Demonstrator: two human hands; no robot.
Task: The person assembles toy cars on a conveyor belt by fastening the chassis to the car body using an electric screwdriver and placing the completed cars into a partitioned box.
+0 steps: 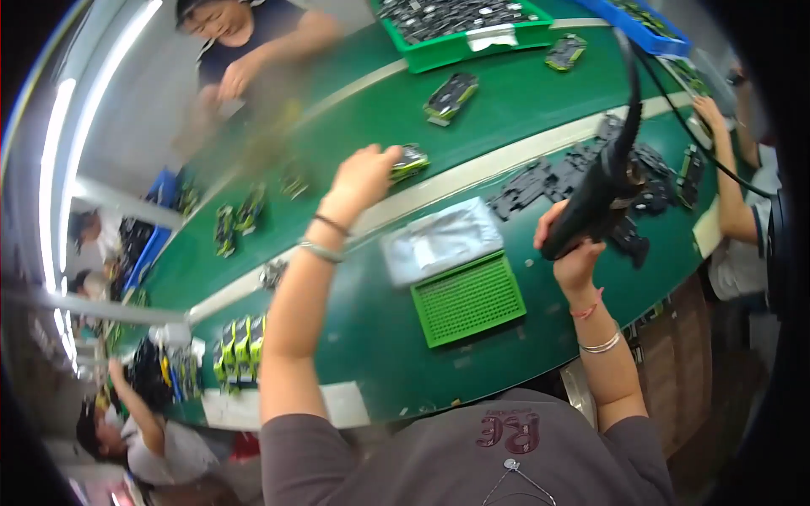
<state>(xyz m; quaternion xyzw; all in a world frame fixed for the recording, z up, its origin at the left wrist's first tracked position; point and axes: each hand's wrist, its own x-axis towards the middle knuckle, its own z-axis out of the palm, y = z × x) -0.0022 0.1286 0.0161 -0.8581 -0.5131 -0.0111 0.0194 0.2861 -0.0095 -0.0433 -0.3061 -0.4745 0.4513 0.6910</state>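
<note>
My left hand (361, 179) reaches over the far side of the green bench, its fingers closed on a black and yellow-green housing (410, 164) that they partly hide. My right hand (575, 257) grips a black corded electric screwdriver (591, 198); its thick cable rises from the upper end. Between my hands lie a bright green perforated tray (469, 300) and, touching its far edge, a pale plastic-wrapped packet (443, 242). Loose black plastic parts (544, 181) are heaped beyond and beside the screwdriver.
Similar housings lie on the far belt (451, 98), and several stand at the left (240, 350). A green crate (472, 38) of dark parts and a blue bin (645, 25) stand at the back. Co-workers sit across, left and right. The black cable (700, 135) arcs over the right side.
</note>
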